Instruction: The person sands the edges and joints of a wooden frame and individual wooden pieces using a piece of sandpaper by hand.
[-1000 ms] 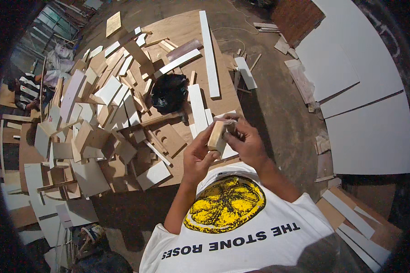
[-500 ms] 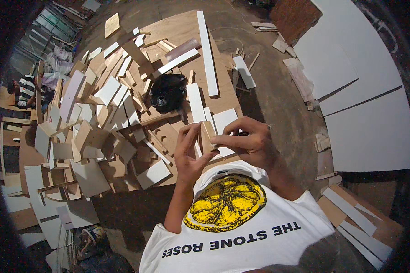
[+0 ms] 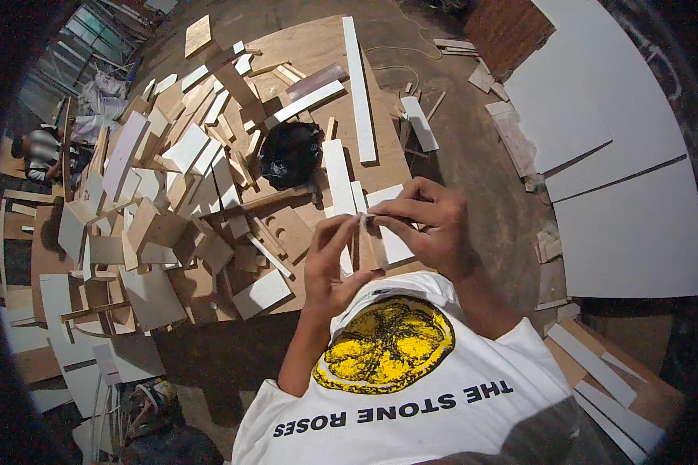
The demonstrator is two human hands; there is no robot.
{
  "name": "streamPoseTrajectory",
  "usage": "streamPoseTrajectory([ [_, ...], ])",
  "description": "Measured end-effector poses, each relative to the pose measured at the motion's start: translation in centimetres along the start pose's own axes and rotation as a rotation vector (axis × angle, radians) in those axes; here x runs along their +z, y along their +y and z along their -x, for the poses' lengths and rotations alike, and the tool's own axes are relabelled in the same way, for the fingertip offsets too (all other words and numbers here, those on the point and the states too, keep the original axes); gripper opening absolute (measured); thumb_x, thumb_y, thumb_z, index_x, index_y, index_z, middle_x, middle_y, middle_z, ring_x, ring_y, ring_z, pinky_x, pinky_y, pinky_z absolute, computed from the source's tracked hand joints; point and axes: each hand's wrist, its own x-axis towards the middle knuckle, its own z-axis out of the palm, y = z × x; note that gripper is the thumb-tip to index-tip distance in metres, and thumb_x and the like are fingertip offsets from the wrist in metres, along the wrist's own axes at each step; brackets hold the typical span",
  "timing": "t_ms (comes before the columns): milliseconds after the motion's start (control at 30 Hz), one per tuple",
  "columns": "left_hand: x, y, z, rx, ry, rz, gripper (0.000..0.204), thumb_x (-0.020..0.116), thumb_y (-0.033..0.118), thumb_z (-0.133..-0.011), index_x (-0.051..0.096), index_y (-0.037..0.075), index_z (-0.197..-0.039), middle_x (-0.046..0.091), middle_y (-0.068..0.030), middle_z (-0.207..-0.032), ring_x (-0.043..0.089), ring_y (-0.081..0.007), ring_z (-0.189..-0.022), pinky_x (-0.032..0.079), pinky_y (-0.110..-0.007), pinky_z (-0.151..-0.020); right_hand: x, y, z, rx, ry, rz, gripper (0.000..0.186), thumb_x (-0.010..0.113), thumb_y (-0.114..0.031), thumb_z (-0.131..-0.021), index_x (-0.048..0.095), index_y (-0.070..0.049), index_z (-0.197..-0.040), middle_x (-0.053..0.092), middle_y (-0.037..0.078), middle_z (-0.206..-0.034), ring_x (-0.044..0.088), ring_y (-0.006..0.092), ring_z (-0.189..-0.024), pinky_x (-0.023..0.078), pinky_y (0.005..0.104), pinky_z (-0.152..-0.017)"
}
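**Small wooden block held between both grips near the centre of the frame**

The small wooden block (image 3: 374, 252) is held up just below the frame's centre, clear of any support but the fingers. It is judged to be light, stiff and not easily broken; a dry, fairly unslippery surface is expected, and it is best taken by its opposite ends or long sides. By the left grip (image 3: 329, 263) it is clasped, fingertips at its upper end and thumb at its lower end, the spread being only as wide as the block. In the right grip (image 3: 438, 225) forefinger and thumb are nearly brought together at the block's upper end; whether the wood or something thin is pinched there cannot be told.

Beyond the hands, a white panel (image 3: 395, 244) is seen lying on the wooden counter (image 3: 392, 167). Above and left of them, a black plastic bag (image 3: 291, 155) is set beside a heap of offcuts (image 3: 155, 225), by which the left half is filled. A long white strip (image 3: 359, 93) is laid at upper centre, and large white boards (image 3: 620, 225) are spread at the right.
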Motion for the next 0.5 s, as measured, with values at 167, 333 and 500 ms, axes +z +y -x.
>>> streamPoseTrajectory([
  [167, -1.3, -0.8, 0.0, -0.021, 0.051, -0.023, 0.088, 0.092, 0.016, -0.071, 0.050, -0.006, -0.146, 0.046, -0.0152, -0.144, 0.047, -0.0298, -0.139, 0.041, -0.045, -0.117, 0.2, -2.1, 0.0, -0.048, -0.077, 0.023, 0.021, 0.086, -0.005, -0.076, 0.082, -0.011, -0.096, 0.066, 0.006, -0.078, 0.065, 0.0160, -0.065, 0.051, 0.0308, -0.059],
  [333, -1.2, 0.3, -0.3, -0.020, 0.086, -0.032, 0.078, 0.084, 0.015, -0.075, 0.054, -0.007, -0.145, 0.050, -0.0182, -0.139, 0.051, -0.0297, -0.132, 0.039, -0.042, -0.115, 0.7, -2.0, -2.1, 0.030, -0.034, -0.008, 0.019, 0.085, -0.008, -0.078, 0.082, -0.011, -0.096, 0.067, 0.008, -0.079, 0.067, 0.0191, -0.068, 0.052, 0.0330, -0.060],
  [500, -1.3, -0.3, 0.1, -0.023, 0.132, -0.016, 0.078, 0.083, 0.013, -0.074, 0.055, -0.006, -0.144, 0.051, -0.0182, -0.138, 0.050, -0.0292, -0.132, 0.039, -0.041, -0.114, 1.8, -1.6, -0.8, 0.047, -0.026, 0.071, 0.016, 0.083, -0.019, -0.083, 0.081, -0.013, -0.097, 0.063, 0.008, -0.076, 0.065, 0.0225, -0.065, 0.051, 0.0358, -0.060],
])
